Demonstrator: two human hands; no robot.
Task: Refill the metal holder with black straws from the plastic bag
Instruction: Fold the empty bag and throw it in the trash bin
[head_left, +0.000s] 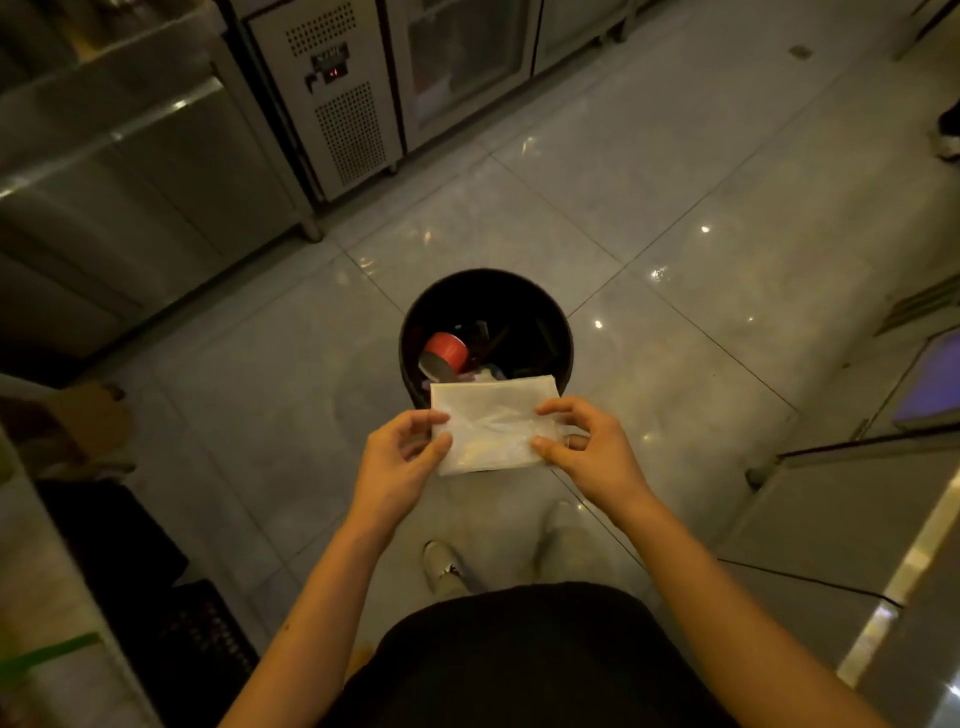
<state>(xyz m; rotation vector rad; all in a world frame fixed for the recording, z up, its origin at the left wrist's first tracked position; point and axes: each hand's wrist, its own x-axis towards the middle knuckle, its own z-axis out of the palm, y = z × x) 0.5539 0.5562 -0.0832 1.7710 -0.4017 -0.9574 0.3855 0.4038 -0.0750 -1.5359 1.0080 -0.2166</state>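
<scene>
A flat, folded clear plastic bag (493, 423) hangs between my two hands, just above the near rim of a round black waste bin (410, 332). My left hand (402, 457) pinches the bag's left edge between thumb and fingers. My right hand (582, 447) pinches its right edge the same way. No straws show inside the bag. The metal holder and the black straws are out of view.
The bin stands on a glossy tiled floor (649, 218) and holds a red can (445, 354) and dark rubbish. Steel under-counter fridges (343, 93) line the far left. A steel counter edge (893, 587) runs at the right. My shoes (441, 569) are below the bag.
</scene>
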